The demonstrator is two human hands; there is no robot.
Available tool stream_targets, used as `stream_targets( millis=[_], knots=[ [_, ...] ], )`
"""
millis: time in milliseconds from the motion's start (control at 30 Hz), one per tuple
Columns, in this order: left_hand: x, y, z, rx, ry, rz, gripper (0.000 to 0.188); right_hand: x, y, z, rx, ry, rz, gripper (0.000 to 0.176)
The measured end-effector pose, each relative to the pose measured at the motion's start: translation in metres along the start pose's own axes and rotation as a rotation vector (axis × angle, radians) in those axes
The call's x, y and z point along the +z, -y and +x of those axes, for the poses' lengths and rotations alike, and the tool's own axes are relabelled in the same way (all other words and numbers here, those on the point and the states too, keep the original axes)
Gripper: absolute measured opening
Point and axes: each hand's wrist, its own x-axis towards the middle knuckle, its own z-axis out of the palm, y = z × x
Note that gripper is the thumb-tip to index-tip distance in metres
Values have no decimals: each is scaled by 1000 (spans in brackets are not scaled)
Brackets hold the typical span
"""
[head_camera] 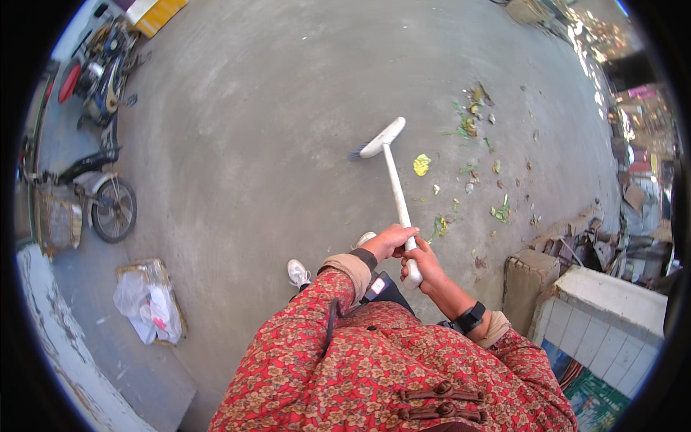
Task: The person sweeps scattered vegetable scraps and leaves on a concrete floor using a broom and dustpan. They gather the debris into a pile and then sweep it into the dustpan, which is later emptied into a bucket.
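Note:
Both hands hold the white handle of a broom [397, 189]. My left hand [390, 241] is wrapped round the handle on the side towards the broom head. Close behind it, my right hand [425, 265] grips the handle near its rounded end. The white broom head [384, 137] lies ahead, its dark bristles pointing left at the concrete floor. Just right of the handle is a yellow leaf [421, 164]. Green and brown plant scraps [468, 127] are scattered farther right, with a green sprig [502, 210] among them.
A motorcycle [100, 81] and a two-wheeler with a basket [110, 208] stand at the left. Plastic bags [148, 308] lie on a low crate there. At the right are a concrete block [529, 281], a tiled ledge [610, 302] and piled debris.

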Motion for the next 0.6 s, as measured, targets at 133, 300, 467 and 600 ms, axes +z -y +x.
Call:
stream_targets(
  millis=[133, 300, 467, 600],
  knots=[
    [41, -32, 4, 43, 28, 52, 33, -26, 27, -17, -85, -22, 80, 59],
    [41, -52, -7, -16, 10, -40, 28, -45, 56, -16, -49, 126, -64, 63],
    [5, -68, -8, -208, 32, -82, 33, -35, 73, 16, -60, 184, -172, 55],
    [-12, -84, 20, -436, 139, -10, 40, -34, 79, 29, -32, 126, -144, 54]
  ],
)
